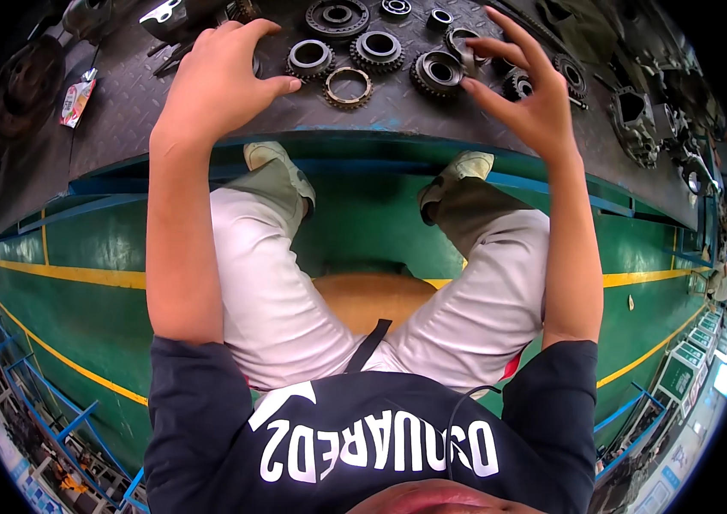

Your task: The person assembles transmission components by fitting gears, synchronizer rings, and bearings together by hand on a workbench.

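My left hand (222,77) rests palm down on the dark checkered steel bench (209,128), fingers spread, thumb reaching toward a brass-coloured toothed ring (347,86). It holds nothing. My right hand (522,90) hovers over the bench with fingers apart, fingertips touching a dark gear (437,72) and a small metal part (463,43) beside it. Further dark gears (310,57) (378,50) (338,15) lie between the two hands.
More gears and cast metal housings (637,120) crowd the bench's right end; a large dark disc (25,86) and a small coloured packet (78,97) lie at the left. Below the bench edge are my legs, a wooden stool (372,295) and a green floor with yellow lines.
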Motion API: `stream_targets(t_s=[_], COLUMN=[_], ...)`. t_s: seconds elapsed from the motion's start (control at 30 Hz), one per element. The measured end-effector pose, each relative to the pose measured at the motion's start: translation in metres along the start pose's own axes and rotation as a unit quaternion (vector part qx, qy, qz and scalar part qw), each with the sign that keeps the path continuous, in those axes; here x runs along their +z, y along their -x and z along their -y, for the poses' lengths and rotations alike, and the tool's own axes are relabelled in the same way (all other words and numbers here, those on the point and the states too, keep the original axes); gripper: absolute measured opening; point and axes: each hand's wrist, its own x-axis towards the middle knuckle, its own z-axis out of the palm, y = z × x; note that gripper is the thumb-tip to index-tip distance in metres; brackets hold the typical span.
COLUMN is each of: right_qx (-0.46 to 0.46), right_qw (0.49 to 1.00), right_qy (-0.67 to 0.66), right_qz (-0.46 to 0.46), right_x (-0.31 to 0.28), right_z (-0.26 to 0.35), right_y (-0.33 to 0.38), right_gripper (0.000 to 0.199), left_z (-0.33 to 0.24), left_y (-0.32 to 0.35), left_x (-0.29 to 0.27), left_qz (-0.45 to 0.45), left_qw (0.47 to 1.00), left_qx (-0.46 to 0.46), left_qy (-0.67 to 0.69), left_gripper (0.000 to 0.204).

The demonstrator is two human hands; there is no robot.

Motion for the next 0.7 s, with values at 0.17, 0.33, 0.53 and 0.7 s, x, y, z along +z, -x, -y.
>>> stream_targets(t_s=[0.17, 0.33, 0.53, 0.7], right_qx=[-0.015, 0.035, 0.010, 0.010], right_qw=[0.993, 0.993, 0.990, 0.993], right_qy=[0.025, -0.015, 0.077, 0.089], right_qz=[0.112, 0.115, 0.121, 0.073], right_x=[0.031, 0.027, 0.024, 0.034], right_z=[-0.011, -0.011, 0.000, 0.004], right_y=[-0.020, -0.019, -0.021, -0.010], right_gripper=[0.056, 0.055, 0.052, 0.055], left_z=[0.006, 0.006, -0.015, -0.052], left_y=[-0.001, -0.001, -0.013, -0.019], left_x=[0.003, 0.000, 0.010, 0.009], left_qz=[0.029, 0.027, -0.031, -0.032], left_qw=[0.999, 0.999, 0.998, 0.995], left_qx=[-0.015, -0.024, 0.024, 0.043], left_qy=[0.006, 0.026, 0.057, 0.082], left_gripper=[0.070, 0.062, 0.046, 0.041])
